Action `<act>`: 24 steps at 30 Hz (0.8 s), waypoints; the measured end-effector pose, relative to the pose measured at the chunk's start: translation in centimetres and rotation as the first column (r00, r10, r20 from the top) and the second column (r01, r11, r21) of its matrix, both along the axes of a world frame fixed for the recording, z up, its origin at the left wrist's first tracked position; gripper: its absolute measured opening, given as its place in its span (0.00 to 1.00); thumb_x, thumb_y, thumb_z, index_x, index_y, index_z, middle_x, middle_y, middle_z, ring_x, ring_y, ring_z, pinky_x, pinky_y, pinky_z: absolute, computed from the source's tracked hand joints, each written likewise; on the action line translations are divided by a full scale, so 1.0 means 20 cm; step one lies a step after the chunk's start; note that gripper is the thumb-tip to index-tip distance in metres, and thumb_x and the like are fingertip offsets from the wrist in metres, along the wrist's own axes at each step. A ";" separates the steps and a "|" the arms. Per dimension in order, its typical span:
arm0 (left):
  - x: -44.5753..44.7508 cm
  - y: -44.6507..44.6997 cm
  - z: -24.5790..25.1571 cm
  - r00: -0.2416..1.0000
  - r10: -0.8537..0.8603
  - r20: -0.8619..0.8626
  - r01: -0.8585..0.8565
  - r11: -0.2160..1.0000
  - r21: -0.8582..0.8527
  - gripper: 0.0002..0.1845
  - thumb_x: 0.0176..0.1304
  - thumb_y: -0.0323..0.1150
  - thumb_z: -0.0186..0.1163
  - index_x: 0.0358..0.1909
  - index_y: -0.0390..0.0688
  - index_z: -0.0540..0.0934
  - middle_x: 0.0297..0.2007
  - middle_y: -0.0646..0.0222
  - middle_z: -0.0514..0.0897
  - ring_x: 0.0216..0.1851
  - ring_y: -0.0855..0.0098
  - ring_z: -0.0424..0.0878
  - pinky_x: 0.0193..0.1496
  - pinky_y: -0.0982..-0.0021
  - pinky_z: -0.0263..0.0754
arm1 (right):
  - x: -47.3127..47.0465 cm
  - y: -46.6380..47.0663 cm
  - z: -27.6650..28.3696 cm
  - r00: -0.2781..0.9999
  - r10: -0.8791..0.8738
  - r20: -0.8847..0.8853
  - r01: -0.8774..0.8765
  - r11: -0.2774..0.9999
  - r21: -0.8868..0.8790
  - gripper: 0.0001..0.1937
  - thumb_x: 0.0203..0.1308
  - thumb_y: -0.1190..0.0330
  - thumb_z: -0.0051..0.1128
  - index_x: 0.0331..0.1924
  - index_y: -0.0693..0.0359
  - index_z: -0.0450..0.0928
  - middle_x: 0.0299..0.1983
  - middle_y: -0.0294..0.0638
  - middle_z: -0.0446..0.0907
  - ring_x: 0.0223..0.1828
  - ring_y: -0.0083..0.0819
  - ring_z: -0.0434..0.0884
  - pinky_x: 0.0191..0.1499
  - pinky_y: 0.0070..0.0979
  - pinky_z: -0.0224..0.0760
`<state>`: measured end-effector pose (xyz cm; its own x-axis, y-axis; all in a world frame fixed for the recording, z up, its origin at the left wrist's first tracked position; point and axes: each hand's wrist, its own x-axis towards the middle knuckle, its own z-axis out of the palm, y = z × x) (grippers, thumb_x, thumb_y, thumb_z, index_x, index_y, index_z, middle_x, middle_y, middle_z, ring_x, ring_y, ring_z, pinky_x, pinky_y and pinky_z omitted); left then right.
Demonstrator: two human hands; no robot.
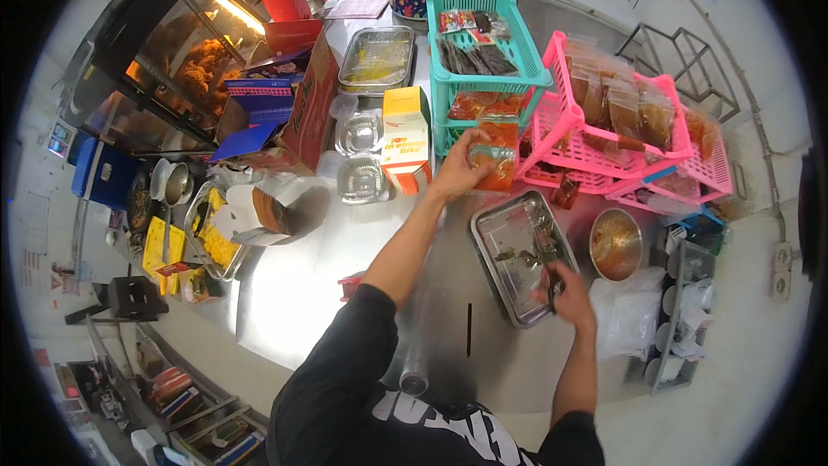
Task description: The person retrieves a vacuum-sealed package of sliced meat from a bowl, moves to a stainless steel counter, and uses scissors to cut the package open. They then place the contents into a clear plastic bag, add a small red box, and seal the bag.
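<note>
My left hand [460, 167] grips a clear plastic sachet of orange-red sauce [497, 168] in front of the turquoise basket stack [488, 81]. Low over a rectangular steel tray [503, 285], my right hand [569, 294] holds a dark-handled tool [553, 281], apparently scissors; its blades are hard to make out. Scraps of plastic packets [540, 239] lie in that tray. Packets fill part of both turquoise tiers, dark ones above and orange-red ones below.
Pink baskets [582, 168] of brown sauce bags stand right of the turquoise stack. A steel bowl [616, 244] sits beside the tray. Left are a yellow-and-white carton [406, 136], clear plastic containers [362, 178], an open paper box [249, 217] and a lit food warmer [187, 65].
</note>
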<state>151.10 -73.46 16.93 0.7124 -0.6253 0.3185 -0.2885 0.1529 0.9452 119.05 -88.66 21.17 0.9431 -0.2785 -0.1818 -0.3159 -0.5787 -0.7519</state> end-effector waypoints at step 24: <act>-0.03 0.23 0.16 0.939 -0.211 -0.272 0.234 0.971 0.052 0.40 0.44 0.17 0.76 0.62 0.41 0.71 0.62 0.68 0.71 0.62 0.73 0.71 0.59 0.72 0.76 | 1.11 -0.34 -0.08 0.808 0.579 -0.109 -0.452 0.727 0.517 0.16 0.49 0.66 0.78 0.37 0.64 0.83 0.30 0.30 0.82 0.35 0.18 0.79 0.39 0.22 0.71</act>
